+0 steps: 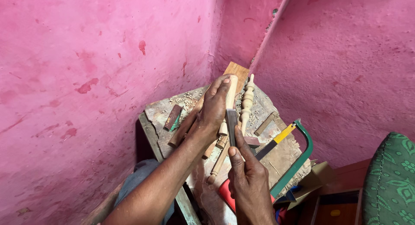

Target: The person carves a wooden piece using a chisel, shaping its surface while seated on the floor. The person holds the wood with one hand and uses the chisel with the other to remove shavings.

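Wooden and pale, a turned spindle stands nearly upright in the left hand, whose fingers wrap tightly round its upper part. Just below, the right hand is closed round a flat metal chisel — thumb pressed along the blade, its tip laid against the spindle. Beside the left hand, on the far side, a second turned spindle lies on the worn bench among wood shavings. More turned pieces rest under both hands. Right of the right hand lies a green-framed hacksaw — near it, not touching.
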